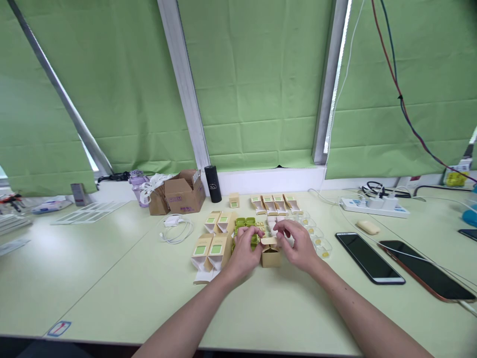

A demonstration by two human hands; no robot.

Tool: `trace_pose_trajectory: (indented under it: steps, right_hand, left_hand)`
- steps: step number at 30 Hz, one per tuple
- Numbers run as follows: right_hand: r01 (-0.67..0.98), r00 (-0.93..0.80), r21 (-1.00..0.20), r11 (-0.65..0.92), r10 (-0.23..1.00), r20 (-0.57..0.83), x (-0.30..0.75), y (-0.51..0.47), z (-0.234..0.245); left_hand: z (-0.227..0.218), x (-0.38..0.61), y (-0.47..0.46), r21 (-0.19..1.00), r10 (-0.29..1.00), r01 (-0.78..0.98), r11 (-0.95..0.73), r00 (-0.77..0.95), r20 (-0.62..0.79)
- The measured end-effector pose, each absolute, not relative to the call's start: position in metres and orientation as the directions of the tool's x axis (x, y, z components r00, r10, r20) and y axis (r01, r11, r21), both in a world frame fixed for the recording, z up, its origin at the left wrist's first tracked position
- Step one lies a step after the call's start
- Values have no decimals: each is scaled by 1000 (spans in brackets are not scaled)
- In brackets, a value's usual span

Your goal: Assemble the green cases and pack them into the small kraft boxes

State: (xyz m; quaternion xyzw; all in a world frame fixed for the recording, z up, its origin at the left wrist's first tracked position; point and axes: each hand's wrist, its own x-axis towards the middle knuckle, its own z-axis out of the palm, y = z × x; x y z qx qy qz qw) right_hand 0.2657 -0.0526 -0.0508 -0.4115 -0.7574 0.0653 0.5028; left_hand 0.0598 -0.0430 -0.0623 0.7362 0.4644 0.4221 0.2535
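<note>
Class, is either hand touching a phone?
No, the left hand and right hand are at the small box, while the phones lie farther right.

Left hand (pixel 246 249) and right hand (pixel 298 247) at top flap (pixel 269 240) of small tan box (pixel 271 258), on table (pixel 290 318). Green containers (pixel 250 220) behind; open cartons (pixel 219 248) left; clear cups (pixel 323 246), two phones (pixel 368 257) right. Brown cardboard box (pixel 183 197), black cylinder (pixel 212 185) farther back.
</note>
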Motion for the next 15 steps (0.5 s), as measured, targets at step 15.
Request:
trace_pose_trajectory:
  steps: [15]
  right_hand:
    - [549, -366, -299, 781, 546, 754, 269, -54, -54]
  left_hand:
    - [-43, 40, -49, 527, 716, 497, -690, 363, 596]
